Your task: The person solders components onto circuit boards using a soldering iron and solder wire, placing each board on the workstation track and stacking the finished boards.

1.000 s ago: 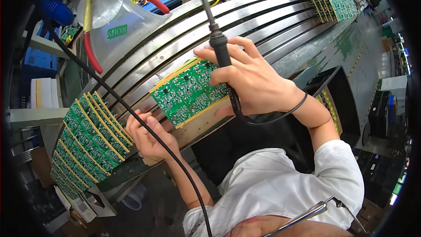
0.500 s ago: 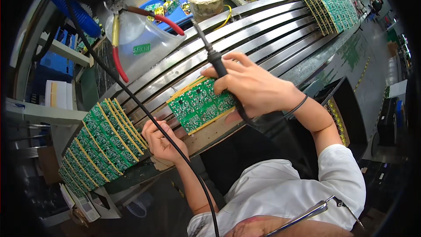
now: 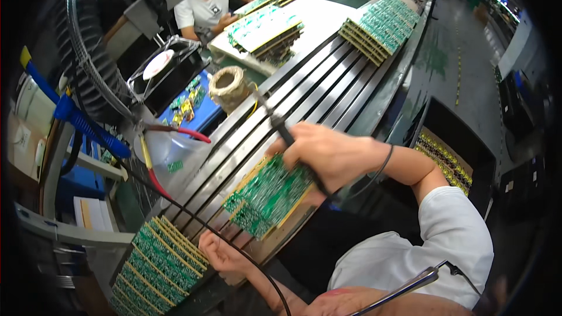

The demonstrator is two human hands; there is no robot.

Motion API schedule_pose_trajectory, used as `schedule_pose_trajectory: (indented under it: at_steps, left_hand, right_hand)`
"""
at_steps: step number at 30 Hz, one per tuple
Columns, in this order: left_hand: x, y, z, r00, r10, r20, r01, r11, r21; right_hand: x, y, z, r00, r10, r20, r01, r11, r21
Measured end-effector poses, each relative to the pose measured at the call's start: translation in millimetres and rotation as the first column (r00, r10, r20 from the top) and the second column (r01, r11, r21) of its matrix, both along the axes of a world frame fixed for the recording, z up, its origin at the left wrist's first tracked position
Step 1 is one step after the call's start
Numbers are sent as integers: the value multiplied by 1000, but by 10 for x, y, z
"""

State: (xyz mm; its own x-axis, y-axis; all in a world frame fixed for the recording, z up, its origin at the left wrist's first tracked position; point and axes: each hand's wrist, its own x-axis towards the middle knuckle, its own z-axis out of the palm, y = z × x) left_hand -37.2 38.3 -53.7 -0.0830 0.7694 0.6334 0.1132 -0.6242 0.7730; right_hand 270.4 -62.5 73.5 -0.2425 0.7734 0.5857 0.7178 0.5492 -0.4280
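Holding soldering iron [image 3: 282, 129] in right grip [image 3: 331, 153], green circuit board [image 3: 268, 195] partly beneath

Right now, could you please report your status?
Right hand holds soldering iron; green board beneath; left hand beside stacked boards; black cable crossing view near left hand.

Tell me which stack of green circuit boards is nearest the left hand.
The fanned, yellow-striped stack at lower left, close beside the left hand; the other stacks sit farther off, near the picture's top.
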Motion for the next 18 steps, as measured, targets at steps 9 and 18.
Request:
schedule_pose_trajectory:
  at_steps: [9, 18]
  left_hand:
    - [203, -82, 212, 909, 51, -413, 69, 960, 270]
    - [332, -152, 249, 730, 1, -684, 326, 878, 350]
  right_hand:
    - [1356, 202, 681, 891, -453, -22, 453, 889, 68]
    - [2039, 1263, 1232, 838, -457, 296, 521, 833, -187]
